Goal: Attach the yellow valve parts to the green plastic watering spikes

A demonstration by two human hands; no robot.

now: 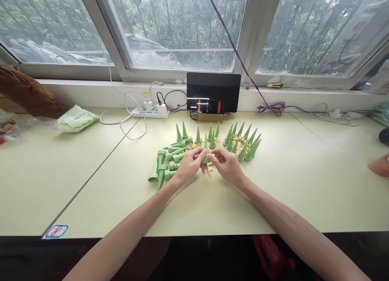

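Near the middle of the table, my left hand [191, 162] is closed around a green plastic cone spike [206, 144], which stands point up between the fingers. My right hand [227, 162] is pinched close against the right side of that spike; what its fingertips hold, if anything, is hidden. Small yellow pieces [209, 170] lie just below and behind the hands. Several green spikes [174, 149] lie on their sides to the left, some partly behind my left hand. Other green spikes [251, 149] stand upright in a ring at the right, around more yellow pieces [241, 142].
A phone [211, 106] showing a timer leans on a dark screen [213, 86] at the back. A white power strip [150, 112] with cables lies to its left. A green-white packet [77, 119] sits back left. Bundled red-blue wires [272, 108] lie by the window sill.
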